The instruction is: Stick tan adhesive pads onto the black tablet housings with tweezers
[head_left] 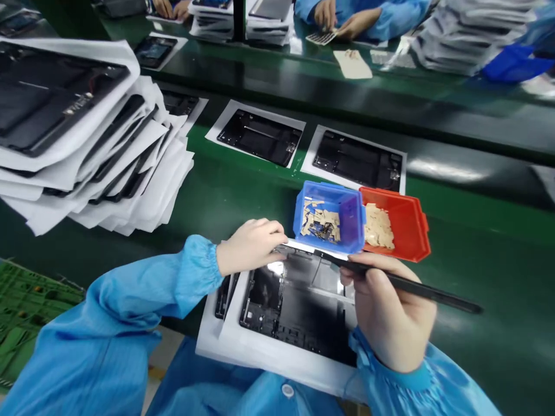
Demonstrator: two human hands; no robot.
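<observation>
A black tablet back shell (pixel 299 309) lies on a white sheet (pixel 255 346) right in front of me. My left hand (pixel 249 245) rests curled on its top left corner, fingers pressed together on the edge. My right hand (pixel 390 315) is closed round a thin black stick tool (pixel 407 284), whose tip points left over the shell's upper edge. Just beyond the shell sit a blue bin (pixel 330 216) of small tan and dark parts and a red bin (pixel 396 222) of tan pads.
A tall, slumping stack of shells between white sheets (pixel 82 138) stands at the left. Two more shells on sheets (pixel 260 136) (pixel 358 160) lie on the green belt. Other people's hands (pixel 347 20) work across the far table. A green tray (pixel 26 306) sits lower left.
</observation>
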